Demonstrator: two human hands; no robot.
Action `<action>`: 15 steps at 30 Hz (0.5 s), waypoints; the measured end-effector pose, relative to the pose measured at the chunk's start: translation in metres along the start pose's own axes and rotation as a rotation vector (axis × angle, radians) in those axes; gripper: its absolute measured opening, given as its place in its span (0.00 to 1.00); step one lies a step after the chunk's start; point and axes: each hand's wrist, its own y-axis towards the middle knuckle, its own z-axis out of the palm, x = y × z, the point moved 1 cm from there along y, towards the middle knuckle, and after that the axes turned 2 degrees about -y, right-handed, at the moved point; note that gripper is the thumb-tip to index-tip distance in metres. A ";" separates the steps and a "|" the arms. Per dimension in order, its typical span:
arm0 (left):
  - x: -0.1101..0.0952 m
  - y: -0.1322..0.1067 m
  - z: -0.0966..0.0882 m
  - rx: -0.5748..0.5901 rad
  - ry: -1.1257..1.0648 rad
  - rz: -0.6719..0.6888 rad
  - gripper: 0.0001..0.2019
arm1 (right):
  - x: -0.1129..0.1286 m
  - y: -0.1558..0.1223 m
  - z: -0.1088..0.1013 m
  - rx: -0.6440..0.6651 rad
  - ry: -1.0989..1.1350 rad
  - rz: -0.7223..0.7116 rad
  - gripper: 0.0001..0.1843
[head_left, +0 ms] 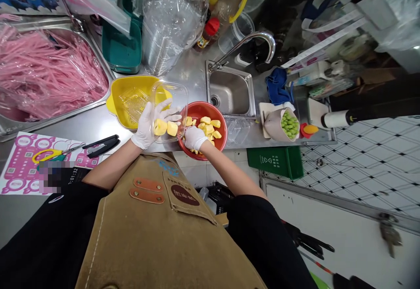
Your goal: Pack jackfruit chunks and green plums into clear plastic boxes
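The white-gloved left hand [144,128] holds a clear, rectangular plastic container [177,98] at its side and from behind, the spread fingers visible through the plastic and two blocky yellow chunks [160,127] lying within. Just beside it and apart from it, the white-gloved right hand [194,139] reaches into a round red bowl [199,106] of smaller yellow pieces [208,129]; its fingertips are hidden, so whether they grip a piece cannot be told. Farther left, a perforated yellow plastic basket [120,89] is partly covered by the container and left hand.
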 end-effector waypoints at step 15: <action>0.000 0.003 0.001 -0.035 -0.058 -0.007 0.39 | -0.024 0.013 0.000 0.034 0.149 -0.033 0.30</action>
